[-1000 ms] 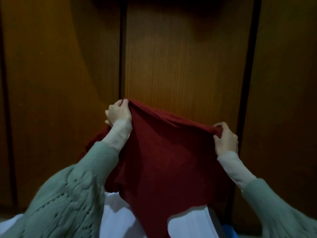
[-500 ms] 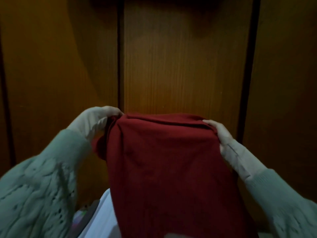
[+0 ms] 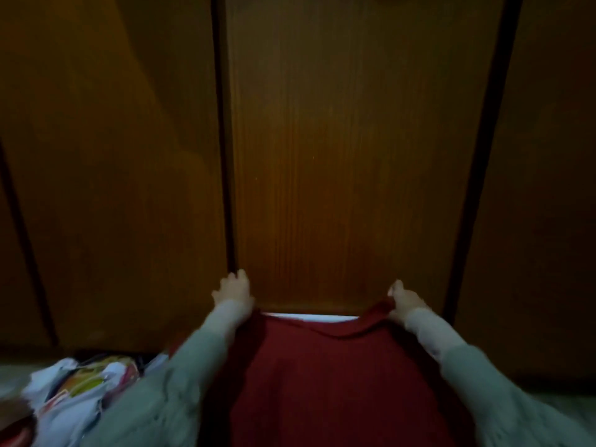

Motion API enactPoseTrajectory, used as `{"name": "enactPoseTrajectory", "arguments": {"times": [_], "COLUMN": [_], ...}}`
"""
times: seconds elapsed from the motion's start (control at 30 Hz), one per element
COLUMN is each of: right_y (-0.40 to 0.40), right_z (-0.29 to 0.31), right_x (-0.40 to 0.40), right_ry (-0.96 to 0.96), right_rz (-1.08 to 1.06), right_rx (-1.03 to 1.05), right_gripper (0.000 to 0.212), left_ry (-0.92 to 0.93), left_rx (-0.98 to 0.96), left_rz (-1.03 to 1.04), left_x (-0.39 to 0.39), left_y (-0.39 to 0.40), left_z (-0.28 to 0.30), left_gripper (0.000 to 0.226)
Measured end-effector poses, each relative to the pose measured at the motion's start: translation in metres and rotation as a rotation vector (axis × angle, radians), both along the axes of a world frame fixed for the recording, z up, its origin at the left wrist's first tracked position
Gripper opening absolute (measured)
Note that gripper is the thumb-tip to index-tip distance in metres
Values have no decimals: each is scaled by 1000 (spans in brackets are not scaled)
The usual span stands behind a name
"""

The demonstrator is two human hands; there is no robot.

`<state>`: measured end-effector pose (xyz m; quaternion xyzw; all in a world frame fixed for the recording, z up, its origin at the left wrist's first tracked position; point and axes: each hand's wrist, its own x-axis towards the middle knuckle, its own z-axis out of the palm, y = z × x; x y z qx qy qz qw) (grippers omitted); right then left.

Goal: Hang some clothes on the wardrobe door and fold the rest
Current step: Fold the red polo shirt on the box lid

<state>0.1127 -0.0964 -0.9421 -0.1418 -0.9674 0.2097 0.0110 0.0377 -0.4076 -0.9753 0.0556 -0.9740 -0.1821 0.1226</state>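
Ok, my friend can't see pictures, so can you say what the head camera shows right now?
Two hands lay a dark red garment flat in front of brown wooden wardrobe doors. The right hand pinches its far corner; the blurred left hand is at the other corner, grip unclear. A pile of pale and colourful things sits at lower left.

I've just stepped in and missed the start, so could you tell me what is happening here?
A person in a green sweater is laying a dark red garment out flat in front of the wooden wardrobe doors. The right hand pinches its far corner; the left hand is at the other far corner, its grip blurred. Mixed clothes lie piled at the left.
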Motion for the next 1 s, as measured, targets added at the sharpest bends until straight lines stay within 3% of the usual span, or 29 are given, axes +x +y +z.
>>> {"name": "enactPoseTrajectory", "arguments": {"times": [0.07,0.13,0.23,0.3,0.37,0.47,0.57,0.63,0.8,1.0], "right_y": [-1,-4,-11,-18,-20,-20,-17,-19,-9,-18], "right_z": [-29,-48,-64,-71,-83,-91,-97,-97,-107,-109], "right_x": [-2,0,3,7,5,1,-5,-5,-6,-1], "right_ry": [59,114,-4,-81,-27,105,53,-22,-224,-185], "right_rz": [-59,-53,41,105,153,190,218,188,48,218], "right_rx": [220,353,314,281,254,219,355,406,425,516], "right_gripper": [47,44,20,10,23,6,48,63,67,56], "left_ry": [-36,-102,-297,-285,-261,-278,-304,-330,-376,-411], "left_rx": [-153,-179,-148,-146,-130,-124,-132,-146,-157,-167], "left_rz": [-147,-302,-407,-414,-427,-425,-438,-441,-450,-474], "left_x": [33,51,47,46,44,40,37,34,28,32], "left_y": [22,38,48,51,50,50,54,54,54,48], "left_z": [-13,-39,-69,-74,-78,-79,-80,-79,-82,-81], "left_gripper": [39,33,43,45,44,51,59,63,69,63]}}
